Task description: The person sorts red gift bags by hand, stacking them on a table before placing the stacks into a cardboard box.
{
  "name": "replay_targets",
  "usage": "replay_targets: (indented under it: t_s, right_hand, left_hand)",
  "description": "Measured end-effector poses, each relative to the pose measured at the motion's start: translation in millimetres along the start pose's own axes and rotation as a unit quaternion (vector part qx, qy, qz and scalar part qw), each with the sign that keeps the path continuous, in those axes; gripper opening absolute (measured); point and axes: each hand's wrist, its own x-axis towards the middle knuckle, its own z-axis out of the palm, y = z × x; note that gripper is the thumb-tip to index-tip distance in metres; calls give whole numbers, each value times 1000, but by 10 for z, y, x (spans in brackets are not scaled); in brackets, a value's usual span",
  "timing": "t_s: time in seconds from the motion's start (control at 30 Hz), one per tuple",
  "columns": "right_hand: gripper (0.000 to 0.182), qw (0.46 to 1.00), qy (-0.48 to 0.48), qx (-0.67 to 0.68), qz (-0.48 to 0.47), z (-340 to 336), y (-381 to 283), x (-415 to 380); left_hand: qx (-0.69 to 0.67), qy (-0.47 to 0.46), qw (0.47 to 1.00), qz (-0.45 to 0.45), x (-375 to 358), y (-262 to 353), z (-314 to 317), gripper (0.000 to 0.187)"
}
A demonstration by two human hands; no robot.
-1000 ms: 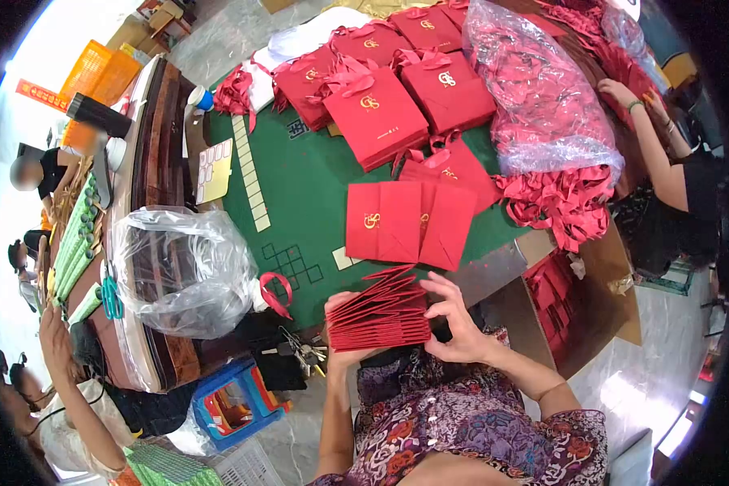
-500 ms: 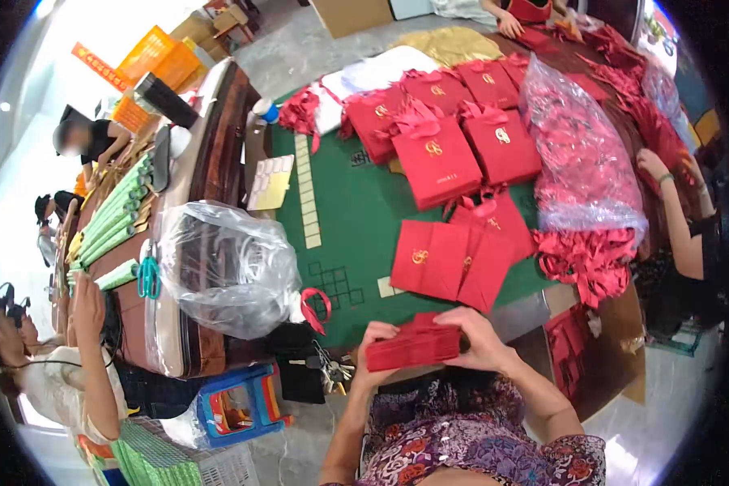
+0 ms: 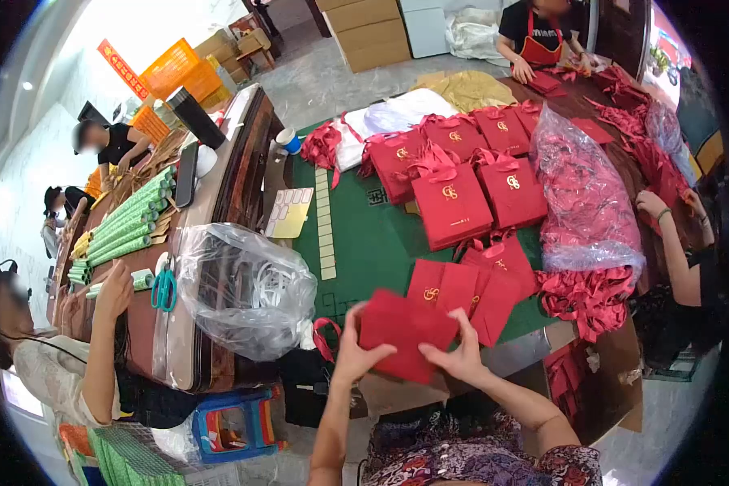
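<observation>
A stack of red paper gift bags [image 3: 403, 330] is held between my two hands over the near edge of the green table, its broad face turned up toward me. My left hand [image 3: 355, 350] grips the left edge, thumb on top. On the right edge my right hand [image 3: 460, 350] closes, its thumb pressing the lower face. Just beyond lie flat red bags with gold print [image 3: 445, 283], partly covered by the stack. Farther back, red bags with ribbon handles [image 3: 452, 206] sit in piles.
A clear plastic bag [image 3: 247, 292] bulges at left, near teal scissors [image 3: 164, 287] and green rolls [image 3: 130, 231]. A plastic sack of red ribbons [image 3: 583, 186] lies at right. Co-workers sit or stand around; one person's forearm [image 3: 101, 348] is raised at left.
The red stack has tipped from edge-on to face-up, and both my hands have shifted their grip to its sides. The view has tilted upward, and the left co-worker's raised hand has moved.
</observation>
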Motion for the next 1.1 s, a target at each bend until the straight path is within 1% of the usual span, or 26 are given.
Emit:
replay_targets:
  t_s: [0.03,0.07,0.1,0.13,0.17,0.23,0.27,0.3,0.33,0.37,0.4,0.43,0.47,0.53,0.57,0.63,0.67,0.73,0.77,0.83,0.87,0.9,0.97,1.0,1.03,1.1]
  right_hand:
    - [49,1000,-2,0,-4,86,46,98]
    - [48,992,48,111,36,179,168,206]
    - [47,968,97,221,75,261,211,310]
    - [42,956,141,230,119,333,57,425]
    - [42,956,143,229,114,390,123,529]
    - [47,906,184,321,207,511,318,745]
    - [49,897,183,337,221,568,336,825]
    - [49,896,185,338,220,631,425,881]
    - [44,891,180,344,236,696,545,962]
    - [38,885,174,350,252,752,661,1004]
    - [38,882,198,340,259,801,603,1041]
    - [38,881,201,340,259,812,664,1091]
    - [39,876,191,354,264,829,762,1154]
    - [41,868,155,382,278,790,761,1243]
    - [41,867,159,382,278,758,740,1285]
    - [41,854,106,413,297,684,750,1331]
    - [41,855,110,412,297,648,778,1337]
    - [42,861,36,418,287,571,833,1330]
    - [42,861,40,417,287,504,828,1280]
    - [40,900,-21,359,245,367,638,1155]
    - [35,898,23,365,244,366,657,1055]
    - [35,898,25,365,244,291,579,996]
    - [37,948,-57,265,167,56,384,827]
    - [30,965,-58,217,133,-32,413,750]
    - [30,965,-59,218,135,-128,399,670]
    - [25,980,-26,174,96,-321,297,505]
  left_hand:
    - [35,4,999,17,108,75,-77,90]
    - [28,32,999,16,171,-24,-173,89]
    - [21,58,998,16,247,-123,-232,89]
    - [-156,105,979,-80,287,-60,-205,83]
    - [-179,124,971,-102,335,-224,-244,80]
    - [-313,136,908,-244,439,-118,-218,72]
    - [-312,134,908,-244,517,-149,-243,72]
    - [-411,75,868,-267,626,-226,-293,67]
    - [-504,14,815,-287,733,-264,-310,63]
    - [-503,13,814,-288,827,-306,-281,63]
    - [-429,33,865,-257,931,-315,-218,60]
    - [-351,52,908,-223,1035,-344,-177,57]
    - [-335,43,915,-222,1152,-428,-195,58]
    - [-322,44,920,-221,1367,-555,-232,58]
    - [-309,46,925,-217,1460,-599,-249,58]
    - [-320,29,922,-217,1612,-672,-278,59]
    - [-328,21,919,-218,1692,-745,-297,59]
    - [-338,10,913,-229,1801,-875,-358,59]
    - [-338,7,912,-231,1826,-924,-369,59]
    - [-319,24,924,-208,1883,-1000,-390,60]
    - [-308,34,928,-207,1892,-1032,-402,61]
    - [-308,32,928,-208,1903,-1054,-414,61]
    - [-310,19,927,-208,1892,-1103,-446,60]
    - [-310,21,927,-211,1860,-1094,-465,60]
    - [-320,28,926,-199,1839,-1062,-490,60]
    - [-331,40,924,-187,1840,-1031,-553,59]
